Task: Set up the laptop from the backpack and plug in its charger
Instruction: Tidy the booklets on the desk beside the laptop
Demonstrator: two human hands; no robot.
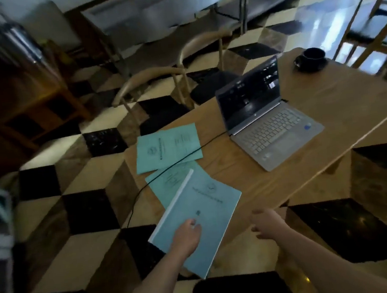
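While the left hand [187,238] is gripping the near end of a thick teal booklet [202,219], with its thumb lying on the cover and its other fingers hidden underneath, the right hand [266,225] is hovering just to the right of that booklet with its fingers loose and spread, holding nothing. Both forearms are reaching in from the near edge of the view. The held booklet is jutting out past the near left corner of the wooden table [341,107], and its far end is overlapping a second teal booklet [167,180] lying flat there. A little farther, a third teal booklet [167,146] is resting near the table's left edge. A black charger cable [188,154] is running across these papers, dropping off the left edge toward the checkered floor [86,205], and leading right to the laptop's left side. The laptop [266,124] is sitting open near the middle of the table, its screen dark. Farther right, a dark cup on a saucer [311,58] is standing near the far corner, and a wooden chair [176,81] is waiting beyond the far left side.
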